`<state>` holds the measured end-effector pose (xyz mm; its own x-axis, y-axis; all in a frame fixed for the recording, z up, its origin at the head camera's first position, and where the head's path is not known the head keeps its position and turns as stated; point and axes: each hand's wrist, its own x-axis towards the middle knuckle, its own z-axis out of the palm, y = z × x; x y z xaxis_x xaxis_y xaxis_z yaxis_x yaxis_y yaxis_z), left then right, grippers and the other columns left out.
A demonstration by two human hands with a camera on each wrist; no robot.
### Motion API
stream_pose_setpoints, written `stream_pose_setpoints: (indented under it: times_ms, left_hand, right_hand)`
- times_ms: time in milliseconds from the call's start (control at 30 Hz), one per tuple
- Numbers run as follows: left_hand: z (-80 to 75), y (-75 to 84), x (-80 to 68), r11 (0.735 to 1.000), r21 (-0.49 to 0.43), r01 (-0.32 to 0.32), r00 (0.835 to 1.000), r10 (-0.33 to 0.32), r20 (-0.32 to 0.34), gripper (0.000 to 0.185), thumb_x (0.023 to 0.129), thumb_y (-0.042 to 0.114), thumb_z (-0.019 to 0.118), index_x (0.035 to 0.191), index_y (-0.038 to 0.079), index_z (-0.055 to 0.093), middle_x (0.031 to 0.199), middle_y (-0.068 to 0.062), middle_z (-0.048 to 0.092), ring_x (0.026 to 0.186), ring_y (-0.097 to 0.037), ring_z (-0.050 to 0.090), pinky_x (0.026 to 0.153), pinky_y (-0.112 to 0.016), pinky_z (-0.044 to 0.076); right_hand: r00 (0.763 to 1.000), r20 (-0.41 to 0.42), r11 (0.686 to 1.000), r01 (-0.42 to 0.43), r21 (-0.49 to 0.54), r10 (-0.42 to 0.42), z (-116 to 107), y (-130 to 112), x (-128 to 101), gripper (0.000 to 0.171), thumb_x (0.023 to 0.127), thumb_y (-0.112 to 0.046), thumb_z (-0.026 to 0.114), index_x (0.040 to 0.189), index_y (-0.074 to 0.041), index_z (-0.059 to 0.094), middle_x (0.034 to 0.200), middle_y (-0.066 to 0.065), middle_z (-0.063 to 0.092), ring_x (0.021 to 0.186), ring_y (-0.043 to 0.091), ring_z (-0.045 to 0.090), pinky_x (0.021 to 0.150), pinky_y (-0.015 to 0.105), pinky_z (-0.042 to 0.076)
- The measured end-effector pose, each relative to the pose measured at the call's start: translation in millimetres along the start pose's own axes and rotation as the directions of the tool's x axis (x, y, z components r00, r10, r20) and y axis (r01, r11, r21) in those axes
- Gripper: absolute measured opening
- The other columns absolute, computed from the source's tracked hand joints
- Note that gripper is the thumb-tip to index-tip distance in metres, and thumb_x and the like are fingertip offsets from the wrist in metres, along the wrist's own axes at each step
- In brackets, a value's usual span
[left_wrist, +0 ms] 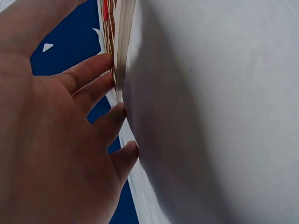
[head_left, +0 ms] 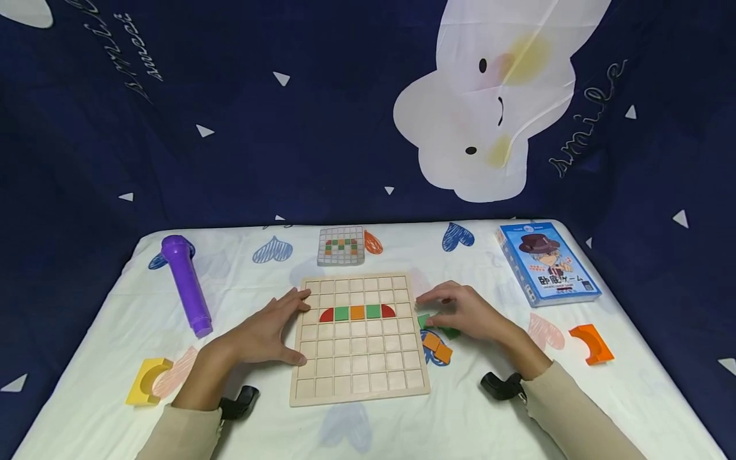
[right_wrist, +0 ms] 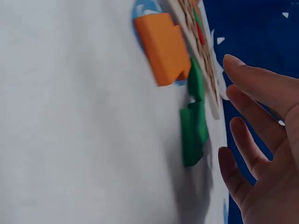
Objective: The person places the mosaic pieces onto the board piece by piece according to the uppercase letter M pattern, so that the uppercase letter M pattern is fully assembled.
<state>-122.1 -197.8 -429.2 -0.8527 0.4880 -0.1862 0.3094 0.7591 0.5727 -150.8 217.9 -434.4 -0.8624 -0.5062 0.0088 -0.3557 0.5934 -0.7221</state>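
With one row of coloured tiles set in the wooden grid board (head_left: 359,338), the left hand (head_left: 270,335) steadies its nine-o'clock edge, fingers straight, while the right hand (head_left: 468,313), fingers loosely apart, hovers over green tiles (head_left: 437,326) at three o'clock, seemingly choosing the next piece to pinch.

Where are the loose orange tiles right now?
In the head view the orange tiles lie on the cloth just off the right edge of the wooden grid board, below the green tiles and under the right hand.
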Motion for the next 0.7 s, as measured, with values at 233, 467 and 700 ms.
stream_pose_setpoints:
  times_ms: [233,467,700]
  left_hand:
    - [-0.4,0.9,-1.0,1.0,-0.006,0.005,1.0,-0.005,0.0,0.086,0.065,0.04,0.092,0.135,0.009,0.053,0.168,-0.009,0.031,0.16,-0.04,0.017,0.128,-0.066,0.016]
    - [0.1,0.9,-0.4,1.0,0.001,0.007,1.0,-0.007,0.004,0.086,0.065,0.041,0.092,0.135,0.01,0.053,0.169,-0.009,0.03,0.16,-0.039,0.017,0.129,-0.065,0.017]
    - [-0.2,-0.1,-0.3,1.0,0.01,-0.005,1.0,0.005,0.001,0.086,0.065,0.042,0.092,0.134,0.009,0.052,0.168,-0.01,0.032,0.16,-0.04,0.018,0.128,-0.067,0.017]
  right_hand:
    - [0.999,0.016,0.999,-0.04,0.023,0.039,3,6,-6,0.035,0.083,-0.024,0.084,0.117,-0.024,0.076,0.118,-0.009,0.074,0.115,0.014,0.063,0.104,0.026,0.05]
    - [0.999,0.031,0.999,-0.027,0.048,0.025,6,12,-8,0.034,0.082,-0.023,0.085,0.115,-0.023,0.077,0.117,-0.008,0.075,0.114,0.011,0.064,0.104,0.023,0.051]
    - [0.998,0.044,0.998,0.05,0.032,-0.051,7,15,-4,0.025,0.082,-0.02,0.085,0.107,-0.02,0.081,0.114,-0.002,0.078,0.111,0.017,0.066,0.098,0.024,0.053]
